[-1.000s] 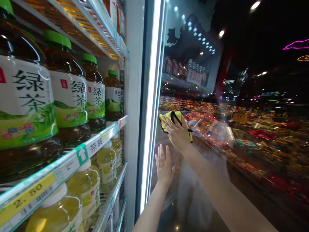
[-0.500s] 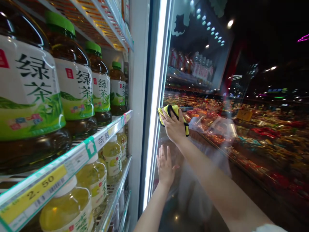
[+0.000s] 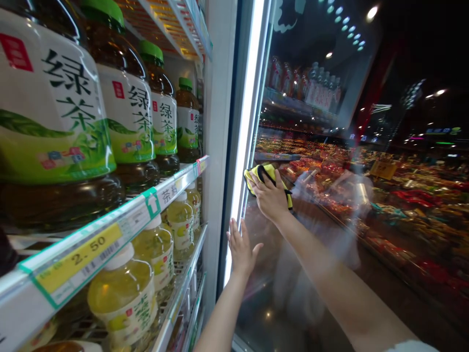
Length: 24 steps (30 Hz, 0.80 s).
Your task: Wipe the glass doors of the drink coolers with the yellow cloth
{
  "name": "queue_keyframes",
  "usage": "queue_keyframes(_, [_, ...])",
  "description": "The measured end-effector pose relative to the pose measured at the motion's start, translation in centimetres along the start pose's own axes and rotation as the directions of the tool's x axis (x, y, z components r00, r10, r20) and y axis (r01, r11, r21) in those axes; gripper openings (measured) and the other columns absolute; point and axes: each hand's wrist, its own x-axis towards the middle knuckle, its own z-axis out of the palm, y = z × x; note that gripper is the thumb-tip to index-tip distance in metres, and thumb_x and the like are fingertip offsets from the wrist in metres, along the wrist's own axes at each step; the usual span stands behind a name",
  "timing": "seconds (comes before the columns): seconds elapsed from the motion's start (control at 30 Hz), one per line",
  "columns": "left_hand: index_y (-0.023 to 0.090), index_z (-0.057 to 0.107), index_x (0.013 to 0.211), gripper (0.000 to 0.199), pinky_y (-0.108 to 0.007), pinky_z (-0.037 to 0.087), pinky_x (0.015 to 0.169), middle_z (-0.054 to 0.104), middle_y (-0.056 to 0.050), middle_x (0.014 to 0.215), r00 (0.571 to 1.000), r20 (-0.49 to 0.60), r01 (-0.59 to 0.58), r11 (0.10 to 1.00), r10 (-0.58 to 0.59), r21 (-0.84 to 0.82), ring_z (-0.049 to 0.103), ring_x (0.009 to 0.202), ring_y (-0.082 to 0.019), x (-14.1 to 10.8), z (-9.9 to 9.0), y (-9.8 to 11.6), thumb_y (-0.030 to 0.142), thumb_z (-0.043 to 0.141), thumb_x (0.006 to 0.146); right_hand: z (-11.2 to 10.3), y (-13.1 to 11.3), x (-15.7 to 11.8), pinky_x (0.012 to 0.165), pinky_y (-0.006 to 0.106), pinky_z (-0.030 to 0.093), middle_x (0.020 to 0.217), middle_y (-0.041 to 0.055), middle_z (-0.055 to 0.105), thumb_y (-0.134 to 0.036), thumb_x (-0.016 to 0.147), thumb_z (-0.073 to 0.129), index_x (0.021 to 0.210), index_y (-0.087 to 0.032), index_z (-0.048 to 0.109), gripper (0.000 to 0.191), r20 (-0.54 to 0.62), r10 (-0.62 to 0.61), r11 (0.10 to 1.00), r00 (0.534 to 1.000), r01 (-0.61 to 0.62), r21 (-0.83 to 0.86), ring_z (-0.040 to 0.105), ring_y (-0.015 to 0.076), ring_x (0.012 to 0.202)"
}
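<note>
My right hand (image 3: 271,199) presses a folded yellow cloth (image 3: 270,171) with black edging flat against the glass door (image 3: 278,303), its fingers draped over the cloth. Lower and to the left, my left hand (image 3: 242,254) is raised with fingers straight and thumb spread. It holds nothing and lies close to the glass and the bright white light strip (image 3: 245,132). Whether its palm touches the glass, I cannot tell.
On the left, cooler shelves hold green-capped tea bottles (image 3: 164,110) above white-capped yellow drink bottles (image 3: 122,293). A price rail (image 3: 146,208) edges the shelf. Through the glass are heaped packaged goods (image 3: 410,200), overlaid by reflections.
The view has shifted, so shelves and door frame sit farther right. My left hand has moved left toward the light strip, thumb wider apart. The cloth stays pressed on the glass, slightly lower.
</note>
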Motion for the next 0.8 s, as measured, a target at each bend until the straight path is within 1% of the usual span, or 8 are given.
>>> queue_keyframes(0.1, [0.020, -0.004, 0.164, 0.108, -0.067, 0.029, 0.119, 0.014, -0.030, 0.168, 1.000, -0.023, -0.012, 1.000, 0.013, 0.020, 0.011, 0.157, -0.041, 0.7, -1.0, 0.0, 0.034, 0.073, 0.089, 1.3, -1.6, -0.8, 0.129, 0.055, -0.003, 0.164, 0.0021, 0.041, -0.010, 0.101, 0.036, 0.152, -0.021, 0.047, 0.054, -0.011, -0.024, 1.000, 1.000, 0.024, -0.009, 0.031, 0.0259, 0.154])
queue_keyframes(0.2, [0.020, -0.006, 0.164, 0.103, -0.065, 0.029, 0.120, 0.015, -0.030, 0.168, 0.998, -0.047, -0.028, 0.999, 0.030, 0.029, 0.011, 0.157, -0.040, 0.9, -1.3, 0.1, 0.035, 0.067, 0.093, 2.1, -2.0, -5.7, 0.131, 0.046, 0.000, 0.159, 0.0003, 0.049, -0.012, 0.100, 0.040, 0.149, -0.022, 0.053, 0.051, 0.006, -0.144, 0.989, 0.990, 0.144, -0.026, 0.039, 0.0215, 0.150])
queue_keyframes(0.27, [0.020, -0.008, 0.164, 0.101, -0.065, 0.030, 0.120, 0.015, -0.030, 0.168, 0.997, -0.055, -0.057, 0.998, 0.059, 0.031, 0.012, 0.157, -0.039, 1.0, -1.2, 0.3, 0.038, 0.064, 0.095, 1.2, -1.0, -8.7, 0.132, 0.043, 0.001, 0.155, -0.0014, 0.053, -0.012, 0.098, 0.043, 0.148, -0.027, 0.054, 0.053, 0.000, -0.168, 0.985, 0.986, 0.168, -0.035, 0.042, 0.0192, 0.148])
queue_keyframes(0.33, [0.020, -0.010, 0.163, 0.102, -0.065, 0.029, 0.120, 0.015, -0.029, 0.168, 0.994, -0.049, -0.101, 0.994, 0.102, 0.031, 0.012, 0.158, -0.039, 1.4, -1.0, 0.5, 0.042, 0.063, 0.096, -0.8, 0.7, -9.6, 0.131, 0.049, -0.004, 0.156, -0.0013, 0.052, -0.012, 0.098, 0.043, 0.153, -0.030, 0.046, 0.058, -0.024, -0.110, 0.992, 0.994, 0.108, -0.063, 0.042, 0.0205, 0.148])
queue_keyframes(0.5, [0.020, -0.012, 0.163, 0.119, -0.066, 0.023, 0.122, 0.012, -0.026, 0.170, 0.984, 0.016, -0.178, 0.984, 0.178, -0.020, 0.008, 0.158, -0.039, 3.3, -0.5, 2.1, 0.048, 0.074, 0.086, -4.8, 2.6, -6.1, 0.126, 0.063, -0.003, 0.163, 0.0033, 0.041, -0.018, 0.099, 0.045, 0.160, -0.030, 0.035, 0.063, -0.136, 0.182, 0.974, 0.974, -0.197, -0.109, 0.035, 0.0295, 0.151])
queue_keyframes(0.57, [0.022, -0.013, 0.163, 0.126, -0.068, 0.020, 0.122, 0.010, -0.025, 0.171, 0.978, 0.051, -0.200, 0.978, 0.203, -0.061, 0.005, 0.158, -0.040, 4.0, -0.3, 3.0, 0.048, 0.080, 0.081, -4.5, 2.1, -6.6, 0.127, 0.060, 0.001, 0.162, 0.0036, 0.042, -0.017, 0.099, 0.043, 0.160, -0.030, 0.036, 0.062, -0.109, 0.159, 0.978, 0.981, -0.172, -0.119, 0.036, 0.0280, 0.150])
queue_keyframes(0.7, [0.024, -0.019, 0.161, 0.139, -0.068, 0.018, 0.123, 0.006, -0.024, 0.171, 0.965, 0.080, -0.234, 0.960, 0.248, -0.152, 0.002, 0.158, -0.040, 4.8, 0.1, 4.0, 0.040, 0.088, 0.073, -3.8, 2.0, -12.6, 0.128, 0.054, 0.004, 0.159, -0.0004, 0.048, -0.016, 0.098, 0.044, 0.158, -0.034, 0.038, 0.063, -0.049, 0.016, 0.987, 0.999, -0.024, -0.161, 0.046, 0.0259, 0.143])
queue_keyframes(0.8, [0.026, -0.024, 0.160, 0.144, -0.065, 0.021, 0.124, -0.002, -0.024, 0.172, 0.958, 0.082, -0.250, 0.942, 0.274, -0.225, -0.004, 0.157, -0.039, 4.9, 0.1, 4.1, 0.032, 0.090, 0.071, -5.8, 3.5, -14.9, 0.128, 0.055, 0.004, 0.158, -0.0005, 0.050, -0.018, 0.096, 0.050, 0.159, -0.036, 0.036, 0.066, -0.045, 0.086, 0.976, 0.995, -0.094, -0.196, 0.051, 0.0280, 0.138])
